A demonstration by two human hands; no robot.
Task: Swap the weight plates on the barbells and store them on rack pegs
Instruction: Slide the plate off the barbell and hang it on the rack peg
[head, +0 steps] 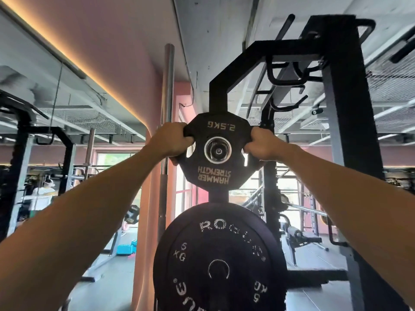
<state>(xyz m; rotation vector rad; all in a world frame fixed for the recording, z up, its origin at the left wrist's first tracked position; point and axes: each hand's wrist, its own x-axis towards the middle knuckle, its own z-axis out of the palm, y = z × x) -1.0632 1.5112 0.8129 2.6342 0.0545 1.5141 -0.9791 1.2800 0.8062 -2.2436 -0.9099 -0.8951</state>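
Hanging on the upper peg (pixel 217 151) of the rack (pixel 341 90), the 2.5 kg plate (pixel 216 153) is gripped at both side cut-outs — left hand (pixel 171 142) curled round the left edge, right hand (pixel 261 143) round the right — its lettering upside down. Stored just below it: a 5 kg plate (pixel 219 259) on the lower peg. Whether the small plate is going on or coming off cannot be told; no loaded barbell shows — only a bare bar (pixel 167 122) standing upright left of the rack — so the rest of the swap appears outstanding.
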